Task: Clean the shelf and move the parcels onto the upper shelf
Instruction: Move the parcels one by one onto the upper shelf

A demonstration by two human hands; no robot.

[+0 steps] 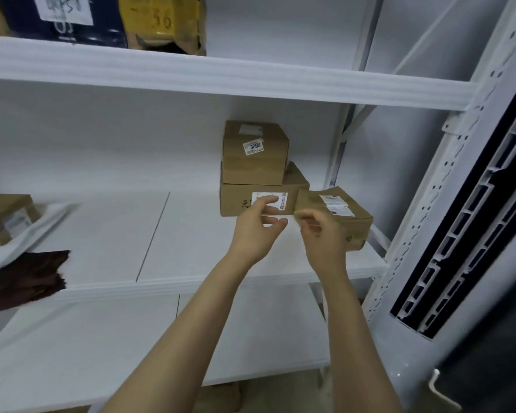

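Observation:
On the middle shelf (191, 234) a small brown parcel (255, 153) with a "3090" sticker is stacked on a wider brown parcel (236, 198). A third small parcel (340, 213) with white labels lies to their right near the shelf's end. My right hand (320, 236) is at this parcel's near left corner, fingers curled and thumb on the corner. My left hand (256, 228) hovers in front of the wider parcel's label with thumb and fingers spread, holding nothing. The upper shelf (251, 81) runs above, bare on its right half.
A dark brown cloth (27, 278) lies on the middle shelf's front left, beside a white bag (39, 225) and another brown box (6, 216). A dark blue parcel (63, 16) and a yellow one (164, 22) stand on the upper shelf's left. A perforated white upright (447, 186) bounds the right side.

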